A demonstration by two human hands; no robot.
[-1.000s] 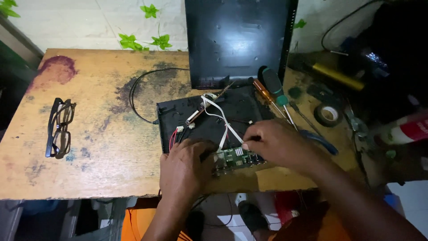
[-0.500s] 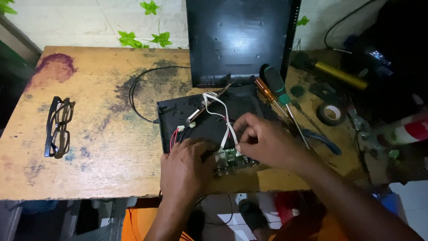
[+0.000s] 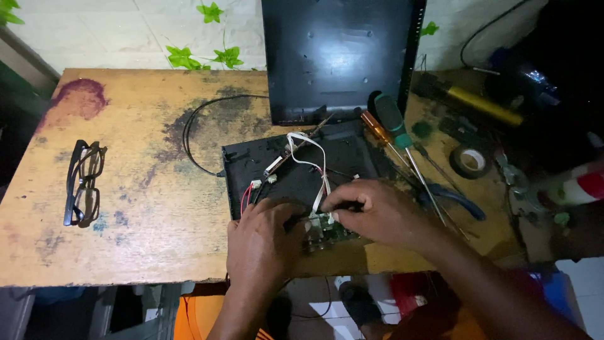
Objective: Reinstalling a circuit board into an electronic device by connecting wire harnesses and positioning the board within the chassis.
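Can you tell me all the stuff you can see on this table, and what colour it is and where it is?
table: one, worn yellow wood with dark stains, fills the view
glasses: one pair, black, folded, left side of table
black panel: one, leaning upright at the back
flat black tray: one, middle of table, under the hands
circuit board: one, green, between the two hands
white wires: a bundle, running over the tray to the board
black cable: one, looped left of the tray
screwdrivers: two, orange handle and green handle, right of tray
tape roll: one, black, right side
leaves: green, by the back wall
left hand: on the board's left edge
right hand: fingers on the board
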